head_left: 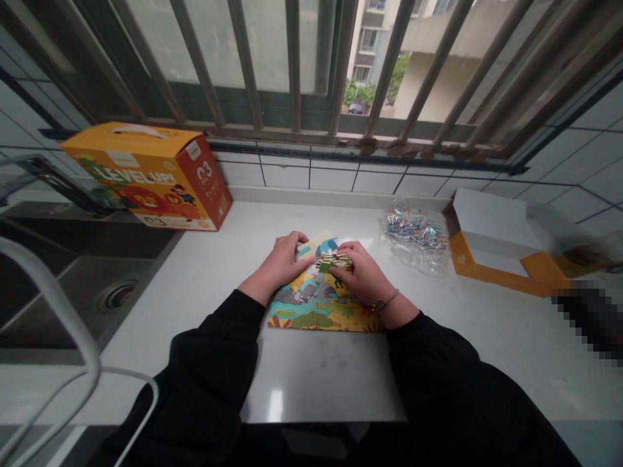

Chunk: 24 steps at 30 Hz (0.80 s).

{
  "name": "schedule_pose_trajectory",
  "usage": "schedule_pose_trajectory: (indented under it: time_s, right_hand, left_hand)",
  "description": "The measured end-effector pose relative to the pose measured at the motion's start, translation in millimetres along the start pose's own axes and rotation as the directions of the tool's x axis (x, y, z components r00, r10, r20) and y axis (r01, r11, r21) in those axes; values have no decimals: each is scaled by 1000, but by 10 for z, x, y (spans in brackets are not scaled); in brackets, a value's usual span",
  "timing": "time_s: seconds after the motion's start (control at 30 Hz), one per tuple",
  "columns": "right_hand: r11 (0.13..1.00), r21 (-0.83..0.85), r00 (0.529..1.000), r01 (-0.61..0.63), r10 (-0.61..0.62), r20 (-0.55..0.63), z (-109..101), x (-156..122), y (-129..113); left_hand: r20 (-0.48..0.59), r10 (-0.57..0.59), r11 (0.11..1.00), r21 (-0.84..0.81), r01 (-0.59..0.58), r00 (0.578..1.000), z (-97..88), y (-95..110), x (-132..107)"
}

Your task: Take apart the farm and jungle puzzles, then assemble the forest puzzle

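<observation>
A jigsaw puzzle (pixel 302 305) with bright animal pictures lies partly assembled on the white counter in front of me. My right hand (pixel 363 272) is closed on a small stack of puzzle pieces (pixel 333 262), held just above the puzzle's upper part. My left hand (pixel 287 259) rests at the puzzle's upper left, its thumb and fingers curled round the edge of a pale puzzle piece (pixel 309 246) with blue on it. The right fingers partly hide that piece's right end. A bracelet circles my right wrist.
A yellow carton (pixel 146 181) with a handle stands at the back left beside the sink (pixel 53 285). To the right lie a clear bag of puzzle pieces (pixel 416 233) and an opened orange-and-white box (pixel 496 240). A white tube-like frame (pixel 63 311) crosses the left foreground.
</observation>
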State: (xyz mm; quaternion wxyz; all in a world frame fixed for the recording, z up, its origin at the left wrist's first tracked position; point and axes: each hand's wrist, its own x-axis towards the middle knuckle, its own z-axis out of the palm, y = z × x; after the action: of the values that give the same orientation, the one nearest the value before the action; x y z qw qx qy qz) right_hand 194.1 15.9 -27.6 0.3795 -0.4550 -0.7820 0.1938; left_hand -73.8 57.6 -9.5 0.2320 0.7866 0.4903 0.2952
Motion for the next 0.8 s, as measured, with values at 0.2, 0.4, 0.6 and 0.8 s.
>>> schedule_pose_trajectory:
  time_s: [0.2,0.4,0.6,0.8]
  right_hand:
    - [998,30,998,-52,53,-24,-62,2,-69]
    - [932,291,976,-217,213,49,-120,13,-209]
    - [745,593,942,-305,326,74,-101,17,-270]
    - [671,678,943,-301,317,104,-85,2,-257]
  left_hand:
    - [53,59,976,-214,-46,997,7,46,-34]
    - [104,-37,787,-609,93,994,31,50,-33]
    - [193,-137,494,-837,236,971,34,136,-54]
    - [281,-118,363,-881,304,953,26,159,-84]
